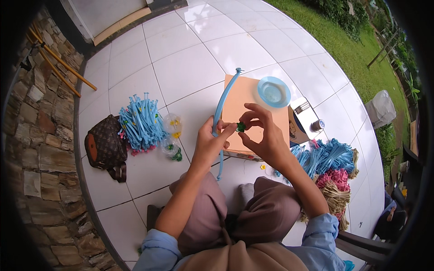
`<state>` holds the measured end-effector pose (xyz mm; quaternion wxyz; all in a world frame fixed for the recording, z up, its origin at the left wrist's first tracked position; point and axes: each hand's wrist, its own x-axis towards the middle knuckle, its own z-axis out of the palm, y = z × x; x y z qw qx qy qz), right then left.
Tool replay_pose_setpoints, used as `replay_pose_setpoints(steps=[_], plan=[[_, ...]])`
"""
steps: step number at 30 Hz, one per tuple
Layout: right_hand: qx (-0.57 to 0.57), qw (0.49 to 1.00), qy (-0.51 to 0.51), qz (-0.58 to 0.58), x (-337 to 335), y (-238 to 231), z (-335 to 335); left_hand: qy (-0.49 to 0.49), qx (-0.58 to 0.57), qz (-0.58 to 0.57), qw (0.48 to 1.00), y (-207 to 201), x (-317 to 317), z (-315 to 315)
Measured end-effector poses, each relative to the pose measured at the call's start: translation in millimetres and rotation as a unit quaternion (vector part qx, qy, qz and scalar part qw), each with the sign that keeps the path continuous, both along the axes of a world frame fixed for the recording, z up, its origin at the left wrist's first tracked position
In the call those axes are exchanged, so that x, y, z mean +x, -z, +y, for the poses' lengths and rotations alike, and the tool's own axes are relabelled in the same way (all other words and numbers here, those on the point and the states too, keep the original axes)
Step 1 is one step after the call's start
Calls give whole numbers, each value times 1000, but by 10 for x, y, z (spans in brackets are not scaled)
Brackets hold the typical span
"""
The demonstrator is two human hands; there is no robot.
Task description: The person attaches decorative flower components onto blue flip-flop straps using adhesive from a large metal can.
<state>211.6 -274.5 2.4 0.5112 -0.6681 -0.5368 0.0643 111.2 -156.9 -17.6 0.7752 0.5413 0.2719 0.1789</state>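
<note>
In my left hand [211,140] is a long, curved light-blue strap [223,101], with a small knob at its far end. The strap passes through my closed fingers, and its lower end hangs down toward my lap. A small dark-green flower-shaped piece [241,127] sits between my two hands, touching my left fingertips. My right hand [264,133] pinches this piece with the thumb and fingertips, the other fingers curled above it. Beneath both hands stands a cardboard box [235,90] with a tan top. A light-blue bowl [273,91] rests on its far right corner.
At left, a brown handbag [107,142] stands beside a pile of blue straps [142,124] and clear bags [172,135] of small yellow and green pieces. On the right lie blue bundles [332,156], pink bundles [334,179] and tan bundles [335,198], near a spool [318,125].
</note>
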Motion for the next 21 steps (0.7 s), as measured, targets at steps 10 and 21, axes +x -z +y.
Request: replay_pose_setpoints(steps=[10, 21], plan=[[18, 959, 7, -282, 24, -25, -53, 24, -23, -5, 999, -34, -22, -20], [160, 890, 32, 426, -49, -150, -25, 50, 70, -79, 993, -14, 0, -143]])
